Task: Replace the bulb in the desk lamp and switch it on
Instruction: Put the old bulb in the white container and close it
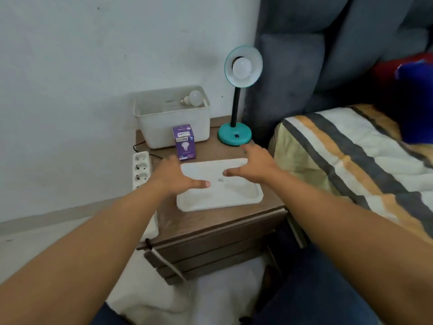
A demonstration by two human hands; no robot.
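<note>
White bulbs (pixel 241 68), two; one lamp (pixel 235 134).

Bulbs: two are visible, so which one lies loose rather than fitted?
The bulb in the white bin, lying on its side with its screw base exposed. The other bulb sits in the teal lamp's shade.

The nightstand (pixel 225 221) looks like matt wood-grain laminate. The tray (pixel 234 198) and the bin (pixel 168 123) at 11 o'clock are smooth, matt off-white plastic. The lamp (pixel 235 136) at 1 o'clock has a glossy teal base and shade; its bulb (pixel 241 68) is frosted white. The box (pixel 185 143) is glossy printed card. At 3 o'clock, the bedcover (pixel 351 156) is soft striped cloth.
</note>
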